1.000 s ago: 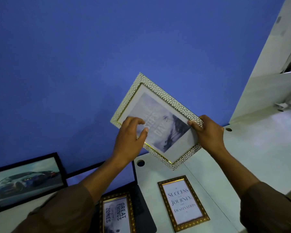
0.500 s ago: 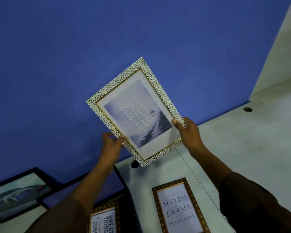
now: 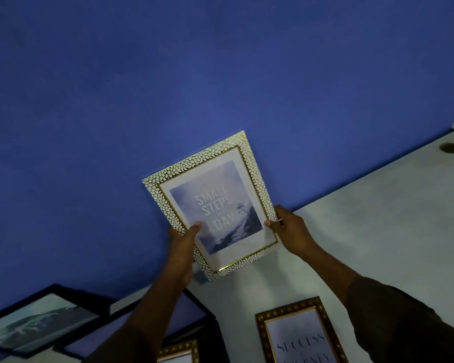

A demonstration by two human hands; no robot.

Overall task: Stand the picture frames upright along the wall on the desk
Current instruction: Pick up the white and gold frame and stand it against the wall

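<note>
A white-and-gold pebbled picture frame (image 3: 218,179) reading "Small Steps Every Day" stands almost upright against the blue wall (image 3: 194,74), its bottom corner at the white desk (image 3: 378,218). My left hand (image 3: 184,242) grips its lower left edge. My right hand (image 3: 288,226) holds its lower right edge. A gold-framed "Success" print (image 3: 299,334) lies flat on the desk in front. Another gold frame (image 3: 178,352) shows partly at the bottom edge.
A black-framed car picture (image 3: 40,320) leans against the wall at the far left. Beside it is an open laptop (image 3: 147,326), partly behind my left arm. A round cable hole (image 3: 450,148) sits at the desk's far right.
Both hands have brought the pebbled frame down and to the wall, turning it nearer upright. My view has shifted left.
</note>
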